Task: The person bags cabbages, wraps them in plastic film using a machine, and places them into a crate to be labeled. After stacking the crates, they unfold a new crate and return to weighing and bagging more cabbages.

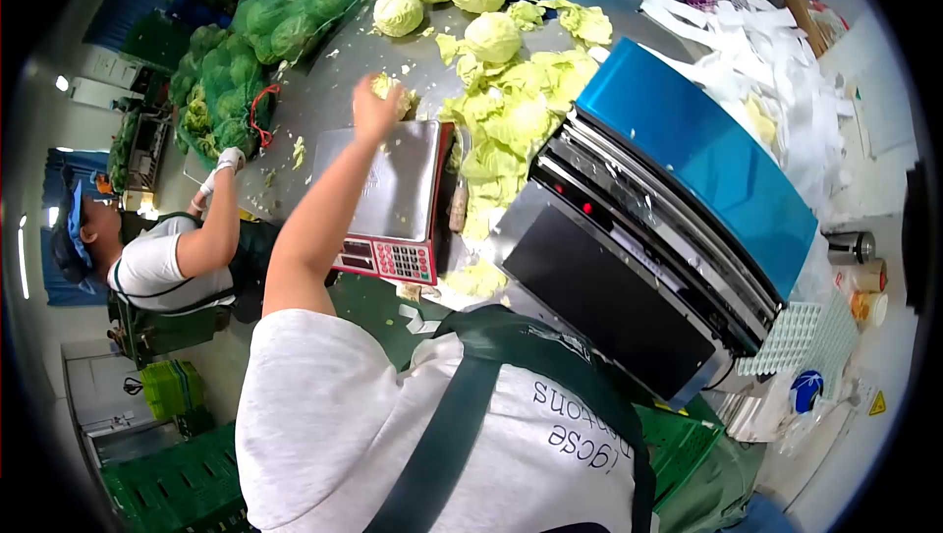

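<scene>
My left arm stretches forward over the red kitchen scale (386, 253), across its bare steel plate (388, 189). At the far edge of the plate, my left hand (373, 112) is closed on a pale green cabbage (404, 99), mostly hidden behind the hand. Loose cabbage leaves (521, 106) lie heaped just right of the scale, with a whole cabbage (491, 37) on top. Beside the scale's right edge lies a knife-like tool with a light handle (458, 207). My right hand does not show.
A blue and black wrapping machine (629, 238) stands close on my right, white plastic strips (756, 81) behind it. Several cabbages (398, 14) sit farther back on the steel table. Green net sacks (221, 91) lie at left, near a gloved co-worker (177, 258). Green crates (177, 479) stand below.
</scene>
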### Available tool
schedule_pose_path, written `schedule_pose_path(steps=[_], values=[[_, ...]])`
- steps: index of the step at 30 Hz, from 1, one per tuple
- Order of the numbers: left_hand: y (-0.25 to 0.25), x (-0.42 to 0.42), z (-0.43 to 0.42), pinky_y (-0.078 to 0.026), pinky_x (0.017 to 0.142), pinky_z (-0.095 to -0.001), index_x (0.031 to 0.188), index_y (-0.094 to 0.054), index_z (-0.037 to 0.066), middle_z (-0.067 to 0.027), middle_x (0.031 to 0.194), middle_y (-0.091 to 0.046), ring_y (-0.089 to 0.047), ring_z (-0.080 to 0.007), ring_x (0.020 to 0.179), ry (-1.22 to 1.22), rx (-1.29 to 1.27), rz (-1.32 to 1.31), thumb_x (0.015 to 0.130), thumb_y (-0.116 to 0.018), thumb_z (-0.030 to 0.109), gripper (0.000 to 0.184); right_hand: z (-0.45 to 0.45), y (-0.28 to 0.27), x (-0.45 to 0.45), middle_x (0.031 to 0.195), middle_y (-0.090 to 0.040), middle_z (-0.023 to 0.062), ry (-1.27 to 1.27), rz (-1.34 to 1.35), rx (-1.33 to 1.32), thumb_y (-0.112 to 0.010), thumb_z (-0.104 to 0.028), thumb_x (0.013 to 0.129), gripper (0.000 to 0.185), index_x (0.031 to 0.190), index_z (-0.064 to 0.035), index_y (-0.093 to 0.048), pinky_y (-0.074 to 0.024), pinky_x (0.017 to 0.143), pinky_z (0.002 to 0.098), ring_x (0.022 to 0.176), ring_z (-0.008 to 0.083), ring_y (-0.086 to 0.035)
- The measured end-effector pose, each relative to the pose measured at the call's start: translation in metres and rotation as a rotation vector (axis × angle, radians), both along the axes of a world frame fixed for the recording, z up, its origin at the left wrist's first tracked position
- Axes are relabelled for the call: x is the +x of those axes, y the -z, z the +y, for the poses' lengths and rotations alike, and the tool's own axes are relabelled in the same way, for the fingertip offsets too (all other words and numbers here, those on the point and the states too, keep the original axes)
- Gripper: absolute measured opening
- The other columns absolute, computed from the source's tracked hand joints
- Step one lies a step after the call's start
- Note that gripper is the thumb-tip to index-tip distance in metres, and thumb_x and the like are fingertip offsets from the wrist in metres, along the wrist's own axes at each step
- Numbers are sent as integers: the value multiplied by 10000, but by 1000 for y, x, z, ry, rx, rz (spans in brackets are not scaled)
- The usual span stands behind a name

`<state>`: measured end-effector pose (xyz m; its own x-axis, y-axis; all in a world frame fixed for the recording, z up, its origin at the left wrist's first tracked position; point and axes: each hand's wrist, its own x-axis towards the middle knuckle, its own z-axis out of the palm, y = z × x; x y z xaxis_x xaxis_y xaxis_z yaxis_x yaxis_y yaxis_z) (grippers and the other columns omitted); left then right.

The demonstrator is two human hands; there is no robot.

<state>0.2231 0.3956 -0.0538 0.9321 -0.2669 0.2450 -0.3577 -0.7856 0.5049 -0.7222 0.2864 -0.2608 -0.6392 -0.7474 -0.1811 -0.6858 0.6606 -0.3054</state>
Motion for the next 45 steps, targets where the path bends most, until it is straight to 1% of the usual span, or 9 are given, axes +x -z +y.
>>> schedule_pose_path(steps=[3,7,10,18,24,36,40,42,45], values=[[29,111,48,-395,977,-389,1221,-488,-79,-239,1289,-477,-473,-337,1190,-411,-7,214,629,-720,600,931,-75,16,-19,1084,-620,153,-287,203,-608,-536,-286,897,346,1117,-29,-611,-486,805,349,923,251,-608],[99,185,90,-466,858,-335,1132,-592,-35,-136,1077,-626,-612,-211,968,-187,-272,1053,725,-646,616,769,-218,-236,254,1180,-580,97,-274,-635,-817,-525,-166,919,279,1143,-11,-587,-464,852,303,1027,196,-566],[50,144,33,-440,899,-369,1236,-503,12,-217,1240,-497,-553,-269,1065,33,82,679,723,-693,525,750,-302,-289,402,1061,-614,75,-819,-608,-678,-538,-125,916,222,1101,-19,-602,-462,821,261,935,144,-578],[33,122,16,-433,919,-337,1310,-410,-1,-178,1203,-545,-539,-253,1091,133,-64,786,734,-743,325,741,-491,-168,653,968,-602,196,-1715,546,-182,-583,-133,782,281,1052,-62,-558,-461,826,427,967,344,-567],[-10,66,53,-425,925,-326,1314,-393,43,-163,1189,-530,-524,-232,1091,106,-536,390,682,-784,276,779,-460,-226,692,693,-555,0,-1421,-531,-20,-653,-154,808,441,1229,-137,-527,-376,540,226,632,75,-496],[-41,-128,143,-341,1035,-415,1391,-239,54,-200,1357,-341,-367,-367,1249,67,-98,-109,506,-871,232,1103,-296,-402,596,1285,-475,106,-1933,-756,-738,-523,-44,867,343,1203,15,-491,-270,1051,321,1200,221,-434],[-50,-146,150,-272,1075,-421,1400,-218,29,-217,1400,-297,-300,-364,1301,27,-219,-102,569,-837,251,1059,-183,-479,574,1155,-462,143,-1083,-1603,-883,-531,-292,896,501,1264,21,-398,-376,950,327,1066,231,-477],[-52,-159,151,-274,1071,-413,1388,-252,26,-218,1389,-317,-313,-363,1296,65,-323,-200,649,-787,221,932,-177,-477,565,888,-473,126,-1452,-2666,-75,-474,-182,902,385,1214,16,-365,-458,668,283,709,182,-522],[-56,-200,122,-301,1051,-385,1373,-316,42,-154,1398,-336,-353,-261,1287,247,-669,-15,800,-653,174,678,-127,-425,585,784,-503,97,-963,-2808,445,-461,-102,897,242,1104,7,-400,-474,565,260,625,146,-522]])
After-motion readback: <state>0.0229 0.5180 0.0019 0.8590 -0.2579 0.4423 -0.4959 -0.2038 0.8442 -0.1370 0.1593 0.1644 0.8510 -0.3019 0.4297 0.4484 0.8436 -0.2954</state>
